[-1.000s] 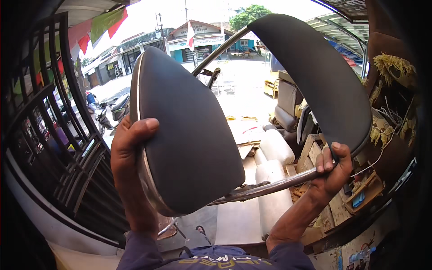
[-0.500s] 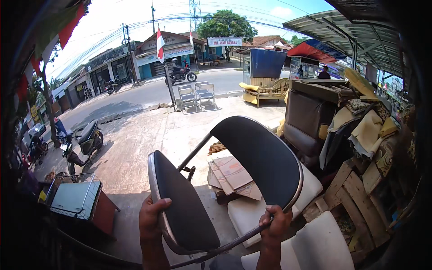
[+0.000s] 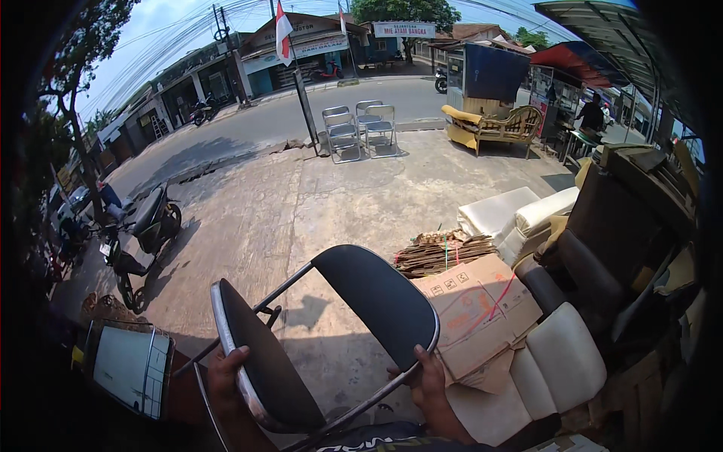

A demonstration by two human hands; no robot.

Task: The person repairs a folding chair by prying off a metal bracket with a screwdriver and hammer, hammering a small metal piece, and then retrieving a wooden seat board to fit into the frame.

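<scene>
two hands: both hold one folding chair [image 3: 380, 309], which hangs in front of the person, low in the view.
left hand [image 3: 224, 374]: the thumb is on the near black pad [image 3: 267, 369], close to its metal rim. the other fingers go behind it, so i cannot tell how tight they are.
right hand [image 3: 428, 377]: it is curled round the metal tube by the far black pad [image 3: 369, 286], thumb on top, with a bit of finger peeking out below.
chair move: a second ago it was up high and looked very big. now it is lower and looks smaller, and the cardboard [image 3: 482, 309] is at its right, not seen through its gap. this looks like carrying, with both hands sharing the weight.
pale cushion [image 3: 565, 361]: near the right hand.
motorbike [image 3: 147, 226]: parked off to the left.
</scene>
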